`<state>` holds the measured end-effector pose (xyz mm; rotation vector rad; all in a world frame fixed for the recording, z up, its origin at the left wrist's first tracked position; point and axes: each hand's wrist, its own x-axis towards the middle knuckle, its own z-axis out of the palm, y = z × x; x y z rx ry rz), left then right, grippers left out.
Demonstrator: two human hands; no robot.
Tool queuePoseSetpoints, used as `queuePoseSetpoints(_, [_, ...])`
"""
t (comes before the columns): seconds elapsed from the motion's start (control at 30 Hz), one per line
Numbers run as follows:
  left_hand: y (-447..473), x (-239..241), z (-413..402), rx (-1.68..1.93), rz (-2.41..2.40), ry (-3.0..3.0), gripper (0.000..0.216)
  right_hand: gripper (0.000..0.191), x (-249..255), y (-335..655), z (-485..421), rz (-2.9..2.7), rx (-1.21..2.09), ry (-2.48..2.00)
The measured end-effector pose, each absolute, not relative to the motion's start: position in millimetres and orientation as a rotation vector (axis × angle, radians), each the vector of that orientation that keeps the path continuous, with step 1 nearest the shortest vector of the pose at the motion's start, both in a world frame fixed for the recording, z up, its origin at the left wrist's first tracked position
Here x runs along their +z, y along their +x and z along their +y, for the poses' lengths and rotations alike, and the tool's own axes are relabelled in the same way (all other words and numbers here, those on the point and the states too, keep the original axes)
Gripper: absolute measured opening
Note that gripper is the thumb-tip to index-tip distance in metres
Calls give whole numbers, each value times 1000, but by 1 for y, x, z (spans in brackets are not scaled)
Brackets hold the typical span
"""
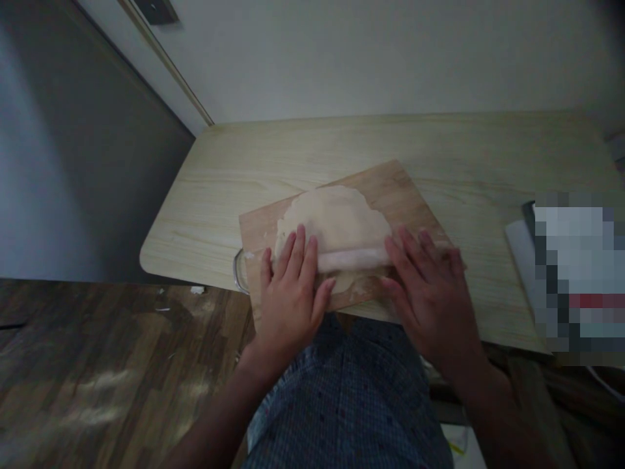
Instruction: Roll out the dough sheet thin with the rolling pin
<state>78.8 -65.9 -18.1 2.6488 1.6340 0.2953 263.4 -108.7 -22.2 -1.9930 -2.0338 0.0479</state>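
Observation:
A flat, pale sheet of dough (336, 218) lies on a wooden cutting board (395, 189) near the table's front edge. Across the dough's near part lies a pale rolling pin (352, 259). My left hand (291, 293) rests flat on the pin's left end, fingers stretched out and pressing down. Over the right end lies my right hand (430, 293), fingers also extended and flat. Both palms cover the pin's ends, so only its middle shows.
The board sits on a light wooden table (293, 156) against a white wall. A clear glass rim (239, 272) peeks out under the board's left corner. A blurred-out patch (576, 273) covers things at the right. Dark wood floor (97, 371) lies left.

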Motion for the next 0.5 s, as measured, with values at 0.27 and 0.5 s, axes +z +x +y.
queuePoseSetpoints(0.27, [99, -7, 24, 233, 1686, 2582, 55, 48, -15, 272, -22, -2114, -15, -1993])
queuePoseSetpoints(0.5, [110, -7, 89, 525, 1710, 2460, 56, 55, -5, 279, 38, -2081, 122, -2138])
